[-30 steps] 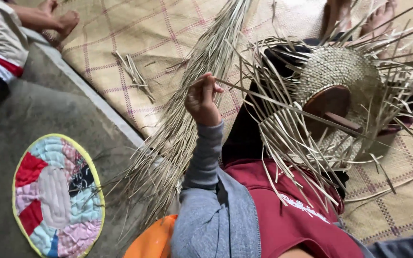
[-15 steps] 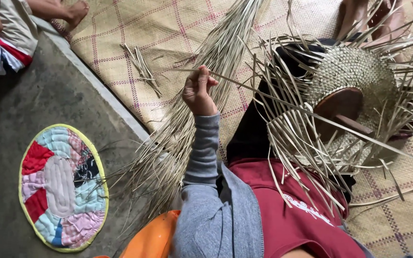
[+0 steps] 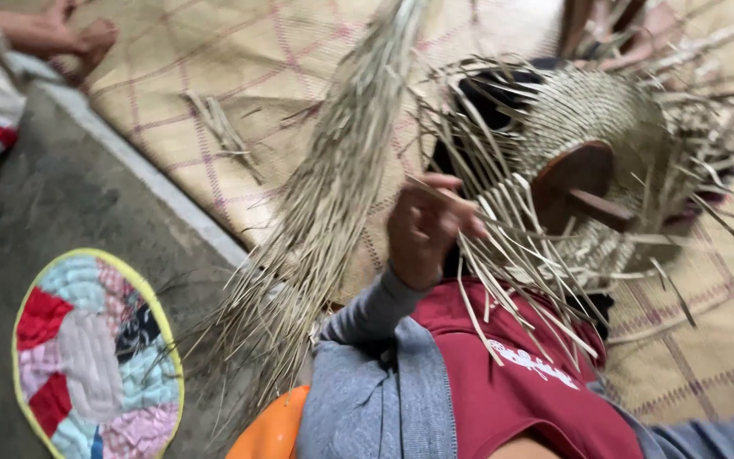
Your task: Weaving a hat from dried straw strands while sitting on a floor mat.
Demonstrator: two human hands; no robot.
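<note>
My left hand (image 3: 425,228), in a grey sleeve, is closed on a thin straw strand (image 3: 452,197) just left of a half-woven straw hat (image 3: 609,115). The hat sits over a brown wooden mould (image 3: 575,170), and loose strand ends stick out all around its rim and across my red shirt. A long bundle of dry straw (image 3: 333,195) lies on the mat to the left of my hand. My right hand is not visible. The picture is blurred by motion.
A chequered woven mat (image 3: 214,76) covers the floor under the hat and bundle. A round patchwork cushion (image 3: 95,357) lies on the grey concrete (image 3: 70,195) at lower left. Another person's foot (image 3: 87,38) rests at top left. An orange object (image 3: 269,429) shows at the bottom edge.
My left hand has moved away from the straw bundle, right and down toward the hat's rim, still pinching a strand. The view has shifted and blurred.
</note>
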